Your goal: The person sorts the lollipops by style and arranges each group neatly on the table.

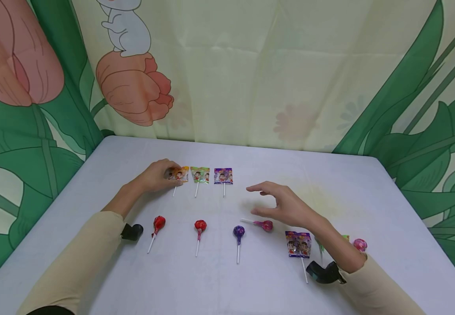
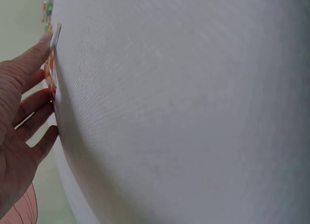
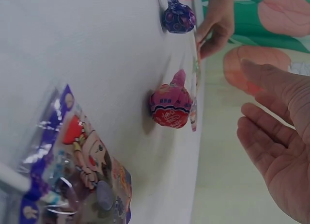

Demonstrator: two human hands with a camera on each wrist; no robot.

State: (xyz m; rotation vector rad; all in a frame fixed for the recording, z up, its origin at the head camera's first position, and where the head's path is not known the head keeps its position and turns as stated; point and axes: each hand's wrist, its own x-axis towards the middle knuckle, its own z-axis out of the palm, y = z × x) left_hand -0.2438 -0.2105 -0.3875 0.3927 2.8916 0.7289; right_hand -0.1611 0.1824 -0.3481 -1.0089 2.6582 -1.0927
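My left hand (image 1: 158, 176) pinches a flat lollipop in an orange wrapper (image 1: 182, 173) by its left side, at the back left of the table. In the left wrist view its white stick (image 2: 56, 36) shows by the thumb. To its right lie a green-wrapped lollipop (image 1: 200, 175) and a purple-wrapped lollipop (image 1: 223, 176), sticks toward me. My right hand (image 1: 286, 204) is held above the table with thumb and fingers apart, holding nothing. Just below it lies a round pink lollipop (image 1: 267, 225), its stick pointing left; the right wrist view shows its red-and-pink wrapper (image 3: 170, 107).
Nearer me lie two red round lollipops (image 1: 159, 222) and a dark purple round one (image 1: 238, 232). A purple-wrapped flat lollipop (image 1: 298, 244) and a pink round one (image 1: 360, 244) lie by the right forearm, which partly hides a green one. A printed curtain (image 1: 243, 87) hangs behind the white table (image 1: 195, 284).
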